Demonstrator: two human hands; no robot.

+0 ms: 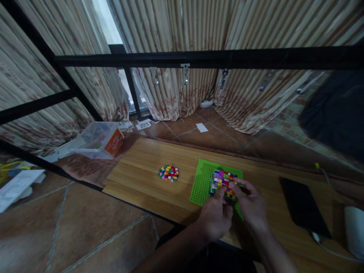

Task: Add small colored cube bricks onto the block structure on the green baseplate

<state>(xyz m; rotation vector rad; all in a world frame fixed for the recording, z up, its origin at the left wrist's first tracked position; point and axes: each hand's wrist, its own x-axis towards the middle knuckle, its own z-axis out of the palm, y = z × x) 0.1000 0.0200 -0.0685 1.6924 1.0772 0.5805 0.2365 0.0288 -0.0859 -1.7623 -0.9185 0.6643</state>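
Note:
A rectangular block of small multicoloured building bricks (220, 177) sits over a green studded baseplate (201, 182) on the wooden table. My left hand (216, 216) is curled at the block's near edge, thumb and forefinger against it. My right hand (253, 204) reaches in from the right, its thumb and forefinger brought together over the block's right part. Whatever lies between those right fingertips is too small to tell. The hands cover the near right part of the baseplate. Left of the baseplate lies a loose pile of small coloured bricks (168, 173).
A black tablet-like slab (304, 206) lies on the table (142, 163) at the right, beside a cable and a white object (354, 231). On the floor stands a clear plastic box (96, 138) with an orange label. A black metal rail (199, 59) crosses before the curtains.

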